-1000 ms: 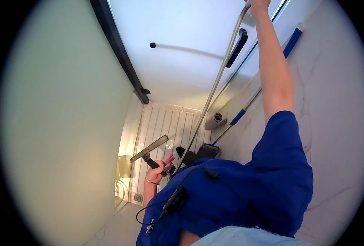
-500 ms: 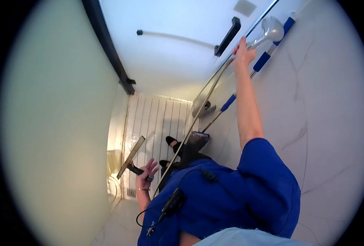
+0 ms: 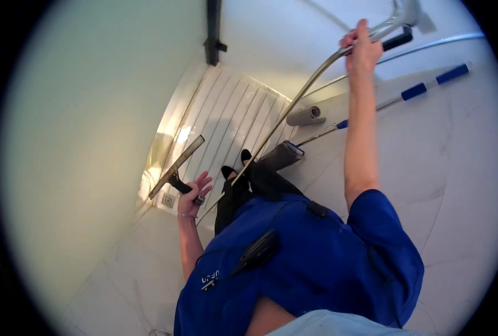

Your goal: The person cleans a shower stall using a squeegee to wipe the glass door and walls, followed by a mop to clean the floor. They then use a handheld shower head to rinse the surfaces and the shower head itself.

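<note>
My right hand (image 3: 364, 53) is raised at the upper right, closed around the handle of a silver hand shower (image 3: 408, 12). Its head is partly cut off and blurred at the upper edge. From this hand a metal shower hose (image 3: 295, 102) runs down to the lower left, passing in front of my legs. At the lower left my left hand (image 3: 193, 196) holds a squeegee (image 3: 176, 168) by its black handle. Some of those fingers stretch away from the handle, which lies against the palm. The squeegee's long blade is tilted, beside the pale panel.
A pale frosted panel (image 3: 92, 145) fills the left side. The floor has white grooved slats (image 3: 221, 112) and a square drain (image 3: 168, 200). A rolled grey mat (image 3: 305, 116) lies near a flat mop with blue grips (image 3: 414, 92). A black handle (image 3: 399, 39) sits behind the shower.
The view has turned. My right hand and the shower now appear farther right and higher, near the black handle. The left hand and squeegee appear higher, still held together.
</note>
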Available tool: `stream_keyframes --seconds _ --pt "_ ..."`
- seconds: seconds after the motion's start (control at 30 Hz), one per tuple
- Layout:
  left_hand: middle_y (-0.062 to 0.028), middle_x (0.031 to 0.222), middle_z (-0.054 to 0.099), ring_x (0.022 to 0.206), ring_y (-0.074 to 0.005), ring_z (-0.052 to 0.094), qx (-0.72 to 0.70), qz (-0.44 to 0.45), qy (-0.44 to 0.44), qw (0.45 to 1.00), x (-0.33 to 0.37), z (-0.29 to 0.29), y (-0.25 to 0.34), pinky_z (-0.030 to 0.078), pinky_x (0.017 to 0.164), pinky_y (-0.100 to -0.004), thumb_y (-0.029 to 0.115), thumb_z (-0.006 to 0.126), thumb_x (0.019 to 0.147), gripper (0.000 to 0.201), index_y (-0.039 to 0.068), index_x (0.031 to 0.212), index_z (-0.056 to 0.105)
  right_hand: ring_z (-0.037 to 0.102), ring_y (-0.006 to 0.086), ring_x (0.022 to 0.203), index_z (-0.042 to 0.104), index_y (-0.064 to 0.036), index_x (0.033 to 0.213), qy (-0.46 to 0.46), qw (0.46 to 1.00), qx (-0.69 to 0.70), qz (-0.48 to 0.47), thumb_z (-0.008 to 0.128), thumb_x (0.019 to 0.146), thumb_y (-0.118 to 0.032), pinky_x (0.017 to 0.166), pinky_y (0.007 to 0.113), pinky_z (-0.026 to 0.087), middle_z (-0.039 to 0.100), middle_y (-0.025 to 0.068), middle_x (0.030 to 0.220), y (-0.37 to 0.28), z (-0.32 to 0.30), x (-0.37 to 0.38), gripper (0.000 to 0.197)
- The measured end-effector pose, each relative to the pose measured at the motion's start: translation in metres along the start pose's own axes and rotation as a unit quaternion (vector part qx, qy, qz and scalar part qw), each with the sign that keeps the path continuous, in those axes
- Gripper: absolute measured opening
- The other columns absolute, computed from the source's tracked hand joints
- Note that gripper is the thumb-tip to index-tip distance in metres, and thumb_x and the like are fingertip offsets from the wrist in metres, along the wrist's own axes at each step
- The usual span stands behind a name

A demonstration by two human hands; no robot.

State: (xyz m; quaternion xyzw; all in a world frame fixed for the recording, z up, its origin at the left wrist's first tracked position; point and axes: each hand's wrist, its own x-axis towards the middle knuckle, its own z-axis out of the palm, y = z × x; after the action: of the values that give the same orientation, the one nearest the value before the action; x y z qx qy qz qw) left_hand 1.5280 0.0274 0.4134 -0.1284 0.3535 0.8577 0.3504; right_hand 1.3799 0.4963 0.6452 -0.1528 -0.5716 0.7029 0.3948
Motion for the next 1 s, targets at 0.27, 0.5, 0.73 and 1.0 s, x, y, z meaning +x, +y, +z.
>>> stream_keyframes --seconds 0.27,0.5,0.73,1.0 --pt "-0.0185 0.123 0.044 0.11 -0.0326 0.046 -0.08 0.029 0.145 0.986 -0.032 -0.01 -0.044 0.043 0.086 -0.0438 0.012 0.063 0.075 0.009 0.008 0.072 0.055 0.04 0.0126 0.044 0.038 -0.0063 0.072 0.05 0.971 -0.013 0.234 0.06 0.081 -0.02 0.038 0.026 0.033 0.041 0.0032 0.057 0.076 -0.036 0.025 0.027" --pt "-0.0164 0.127 0.041 0.119 -0.0293 0.037 0.006 -0.011 0.114 0.993 0.013 0.001 -0.07 0.036 0.093 -0.0429 0.01 0.06 0.079 0.005 0.009 0.081 0.055 0.033 0.0106 0.042 0.038 -0.0094 0.064 0.101 0.902 0.127 0.399 0.055 0.083 -0.034 0.04 0.025 0.03 0.035 -0.001 0.053 0.097 -0.035 0.033 0.036" --pt "-0.0123 0.137 0.028 0.097 -0.012 0.048 0.084 -0.002 -0.022 0.996 0.1 0.051 -0.046 0.026 0.093 -0.0283 0.015 0.059 0.078 0.013 0.007 0.068 0.056 0.029 0.0095 0.043 0.038 -0.0091 0.06 0.08 0.833 0.21 0.506 0.049 0.085 -0.037 0.044 0.025 0.029 0.03 -0.0025 0.05 0.098 0.024 0.005 0.039" --pt "-0.0182 0.114 0.052 0.103 -0.0258 0.051 0.101 0.008 -0.139 0.985 0.136 0.086 -0.026 0.038 0.086 -0.0335 0.005 0.062 0.068 0.005 0.003 0.068 0.057 0.032 0.0111 0.044 0.036 -0.0075 0.064 0.038 0.812 0.257 0.523 0.051 0.086 -0.031 0.041 0.025 0.03 0.034 0.0002 0.052 0.117 0.048 0.0 0.036"
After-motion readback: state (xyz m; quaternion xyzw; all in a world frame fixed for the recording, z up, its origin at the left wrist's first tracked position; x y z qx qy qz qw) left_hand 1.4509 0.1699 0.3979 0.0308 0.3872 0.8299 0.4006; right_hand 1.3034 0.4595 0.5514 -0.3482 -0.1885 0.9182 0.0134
